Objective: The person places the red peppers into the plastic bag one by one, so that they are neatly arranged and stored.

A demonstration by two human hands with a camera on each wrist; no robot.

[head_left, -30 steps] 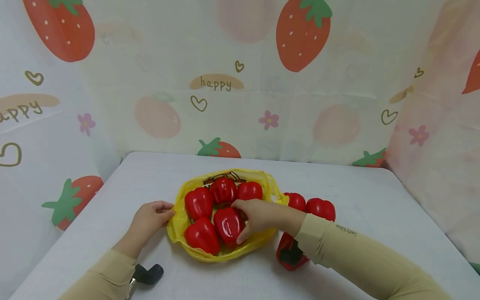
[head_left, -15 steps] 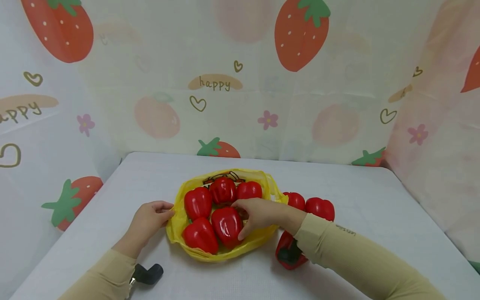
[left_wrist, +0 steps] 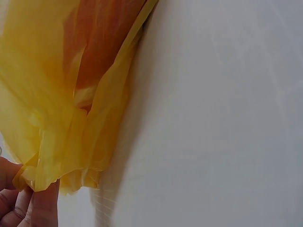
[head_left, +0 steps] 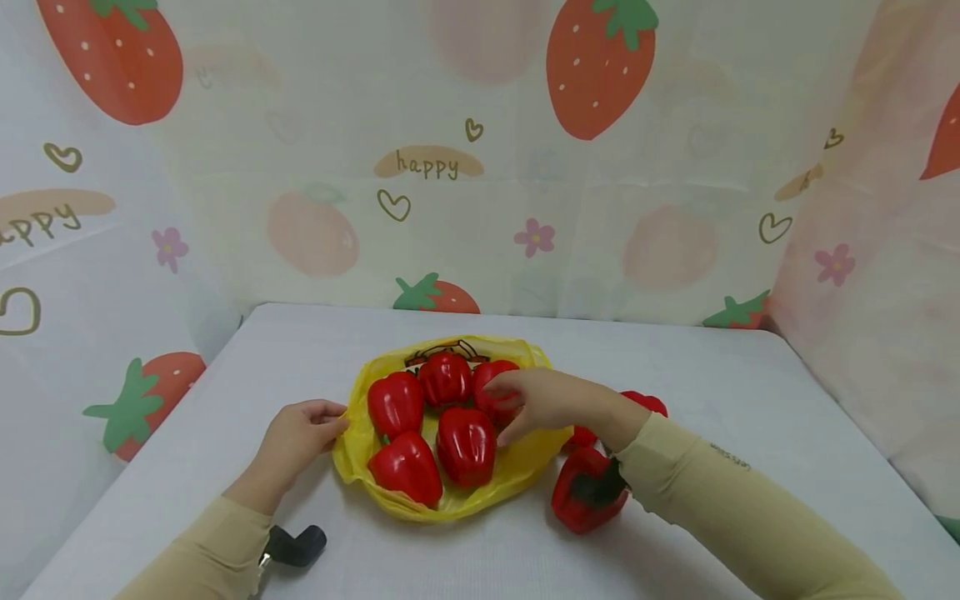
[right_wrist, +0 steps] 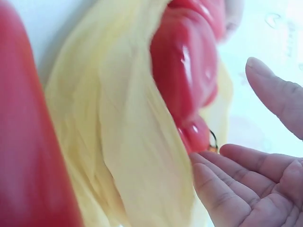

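Note:
A yellow plastic bag (head_left: 351,454) lies spread open on the table with several red bell peppers inside. The left hand (head_left: 297,446) pinches its left rim; the left wrist view shows the thin plastic (left_wrist: 61,137) gathered between thumb and fingers (left_wrist: 45,205). Over the bag's right side is the right hand (head_left: 551,404), holding nothing, thumb and fingers spread apart in the right wrist view. Just left of its thumb stands the front right bell pepper (head_left: 467,447), inside the bag. The hand partly hides another bell pepper (head_left: 491,382) at the back right.
Right of the bag, more red bell peppers lie on the white table (head_left: 720,383): one in front (head_left: 585,504), one farther back (head_left: 643,401), partly behind the right forearm. A black wrist mount (head_left: 297,547) juts from the left sleeve. A strawberry-print cloth (head_left: 322,108) hangs behind.
The right hand has let go of the front right bell pepper and moved up and right. That pepper has shifted slightly and now stands upright. The left hand has stayed put.

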